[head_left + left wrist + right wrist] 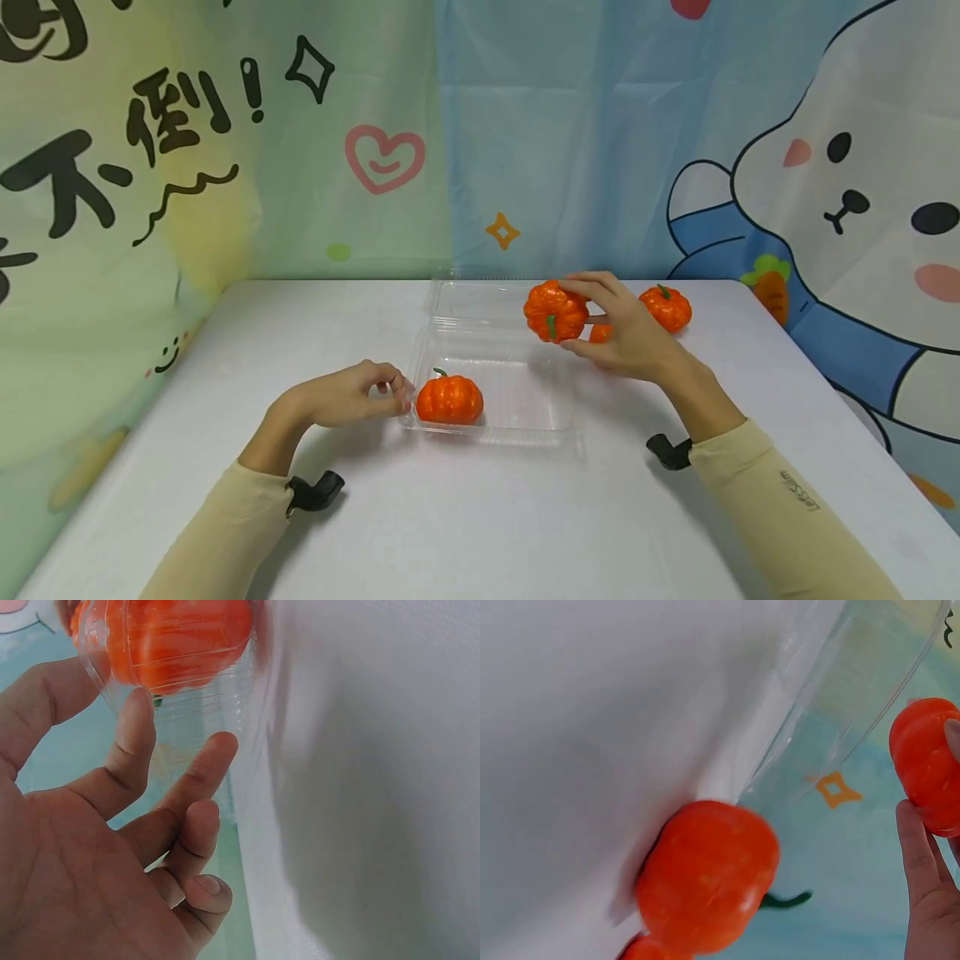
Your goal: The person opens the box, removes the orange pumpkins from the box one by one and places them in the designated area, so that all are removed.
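Closest to my head camera, two pale sleeves (pixel 213 533) come in over the white tabletop (pixel 525 517), each with a black wrist mount (pixel 315 492) at the cuff. On my left, the left grip (pixel 348 398) is at the near left side of a clear plastic container (pixel 517 400). The left wrist view shows me its thumb and forefinger at the rim, only a small gap apart, the other fingers loosely bent; I can't tell whether they pinch the plastic or merely touch it. Just inside that rim, one orange pumpkin (pixel 450 400) sits in the container's front left corner, its green stem up.

Farther out, my right grip (pixel 626 329) is grasping another pumpkin, the held one (pixel 556 310), from its right side, fingers over the top and thumb below, spread about its width. It is raised off the tabletop by the container's far right side, stem end facing me. Behind it the clear lid (pixel 480 302) lies folded back. Past the right grip, a partly hidden pumpkin (pixel 601 333) and a far pumpkin (pixel 667 309) rest close together. A printed cloth backdrop (pixel 570 142) rises beyond.
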`<move>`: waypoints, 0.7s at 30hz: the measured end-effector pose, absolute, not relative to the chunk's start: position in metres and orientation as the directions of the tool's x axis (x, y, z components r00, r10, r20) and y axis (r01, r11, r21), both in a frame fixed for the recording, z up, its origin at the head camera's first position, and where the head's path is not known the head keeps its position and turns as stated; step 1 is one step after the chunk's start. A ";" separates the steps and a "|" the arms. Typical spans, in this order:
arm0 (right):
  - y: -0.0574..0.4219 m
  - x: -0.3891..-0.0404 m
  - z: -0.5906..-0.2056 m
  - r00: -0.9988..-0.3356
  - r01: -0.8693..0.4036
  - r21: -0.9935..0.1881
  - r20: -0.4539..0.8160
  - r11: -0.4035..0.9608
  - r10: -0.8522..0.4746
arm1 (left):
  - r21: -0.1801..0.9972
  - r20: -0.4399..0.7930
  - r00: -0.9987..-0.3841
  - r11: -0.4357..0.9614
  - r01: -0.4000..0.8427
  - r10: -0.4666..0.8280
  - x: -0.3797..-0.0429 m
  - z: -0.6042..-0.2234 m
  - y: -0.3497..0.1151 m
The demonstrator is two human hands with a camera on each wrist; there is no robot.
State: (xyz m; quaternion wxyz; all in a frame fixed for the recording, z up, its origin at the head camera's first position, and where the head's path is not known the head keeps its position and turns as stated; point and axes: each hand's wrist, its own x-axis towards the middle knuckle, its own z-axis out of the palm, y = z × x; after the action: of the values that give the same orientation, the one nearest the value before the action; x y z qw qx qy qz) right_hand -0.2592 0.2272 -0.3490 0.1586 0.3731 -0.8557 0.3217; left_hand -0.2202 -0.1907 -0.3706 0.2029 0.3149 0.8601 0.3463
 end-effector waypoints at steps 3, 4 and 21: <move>0.237 -0.256 -0.350 -0.693 -0.720 -0.449 0.509 0.529 -0.511 | 0.719 -0.129 -0.720 0.564 0.405 0.682 -0.221 -0.370 -0.191; 0.241 -0.255 -0.350 -0.701 -0.712 -0.460 0.506 0.530 -0.502 | 0.719 -0.130 -0.720 0.565 0.404 0.681 -0.221 -0.370 -0.191; 0.291 -0.235 -0.357 -0.778 -0.607 -0.430 0.494 0.668 -0.388 | 0.714 -0.119 -0.717 0.561 0.419 0.687 -0.222 -0.372 -0.191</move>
State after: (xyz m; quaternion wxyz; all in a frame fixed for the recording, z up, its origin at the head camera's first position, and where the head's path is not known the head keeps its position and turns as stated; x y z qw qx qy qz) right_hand -0.2350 0.2913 -0.3567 0.1838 0.2781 -0.8946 0.2975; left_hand -0.2222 -0.1908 -0.3723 0.1962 0.3210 0.8615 0.3411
